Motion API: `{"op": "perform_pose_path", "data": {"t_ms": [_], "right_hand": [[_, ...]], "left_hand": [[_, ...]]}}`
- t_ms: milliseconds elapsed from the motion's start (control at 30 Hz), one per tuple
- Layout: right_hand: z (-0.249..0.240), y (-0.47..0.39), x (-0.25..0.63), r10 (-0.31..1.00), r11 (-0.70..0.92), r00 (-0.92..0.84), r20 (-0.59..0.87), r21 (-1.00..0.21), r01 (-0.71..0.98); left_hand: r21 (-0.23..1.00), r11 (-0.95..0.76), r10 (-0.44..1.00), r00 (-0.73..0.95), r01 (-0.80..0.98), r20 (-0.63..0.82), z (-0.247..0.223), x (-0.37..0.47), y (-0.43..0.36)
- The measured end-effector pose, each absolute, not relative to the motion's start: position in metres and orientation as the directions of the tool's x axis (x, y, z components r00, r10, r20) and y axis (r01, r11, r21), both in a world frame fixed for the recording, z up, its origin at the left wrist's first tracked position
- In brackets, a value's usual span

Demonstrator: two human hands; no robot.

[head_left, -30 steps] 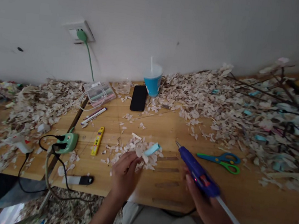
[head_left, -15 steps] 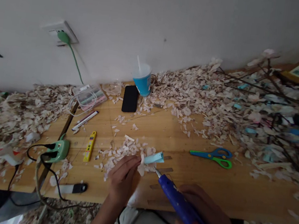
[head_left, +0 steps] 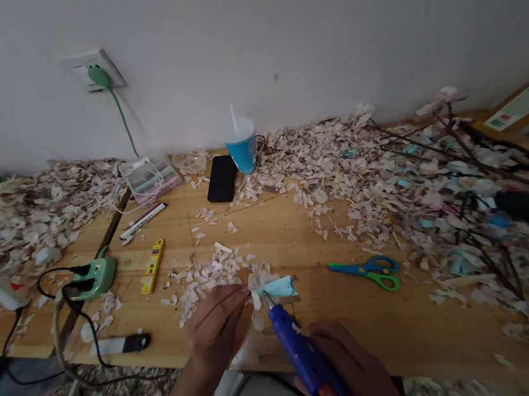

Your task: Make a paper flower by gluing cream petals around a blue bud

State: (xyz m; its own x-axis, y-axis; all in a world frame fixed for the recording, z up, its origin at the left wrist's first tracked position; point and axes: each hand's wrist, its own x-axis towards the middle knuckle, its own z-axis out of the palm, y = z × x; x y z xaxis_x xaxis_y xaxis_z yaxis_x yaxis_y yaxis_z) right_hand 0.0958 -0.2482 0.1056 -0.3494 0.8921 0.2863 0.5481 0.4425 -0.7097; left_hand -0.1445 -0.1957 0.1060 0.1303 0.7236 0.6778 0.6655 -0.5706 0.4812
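Note:
Pinched in my left hand [head_left: 216,322] is a small paper flower [head_left: 260,277] with pale petals and a light blue rolled piece [head_left: 281,287] pointing right. My right hand [head_left: 345,362] is wrapped around a blue glue gun [head_left: 303,354] with a red trigger. The gun's metal nozzle reaches the flower near the base of the blue piece; whether glue is coming out is too small to tell. Loose pale petals [head_left: 214,275] lie on the wooden table [head_left: 280,229] just beyond my left hand. To the right are scissors [head_left: 365,270] with blue and green handles.
Heaps of petals [head_left: 340,169] cover the back and right, with dark twigs [head_left: 463,152] over them. A blue cup [head_left: 242,150] stands behind a black phone [head_left: 222,179]. At left are a yellow box [head_left: 152,266], a green power adapter [head_left: 99,277] with cables, and a black-handled blade [head_left: 124,343].
The glue gun's nozzle has moved left and up, from beside the flower onto it. More of the flower's petals now show. The whole view has shifted slightly.

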Motion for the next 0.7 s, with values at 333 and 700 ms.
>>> {"op": "perform_pose_path", "data": {"t_ms": [333, 700], "right_hand": [[0.108, -0.247, 0.094, 0.904, 0.369, -0.387, 0.178, -0.783, 0.5], [0.116, -0.246, 0.088, 0.924, 0.331, -0.35, 0.151, -0.773, 0.54]], "left_hand": [[0.496, -0.568, 0.734, 0.132, 0.657, 0.667, 0.105, -0.146, -0.195], [0.491, -0.539, 0.754, 0.132, 0.684, 0.644, 0.099, -0.151, -0.199]]}}
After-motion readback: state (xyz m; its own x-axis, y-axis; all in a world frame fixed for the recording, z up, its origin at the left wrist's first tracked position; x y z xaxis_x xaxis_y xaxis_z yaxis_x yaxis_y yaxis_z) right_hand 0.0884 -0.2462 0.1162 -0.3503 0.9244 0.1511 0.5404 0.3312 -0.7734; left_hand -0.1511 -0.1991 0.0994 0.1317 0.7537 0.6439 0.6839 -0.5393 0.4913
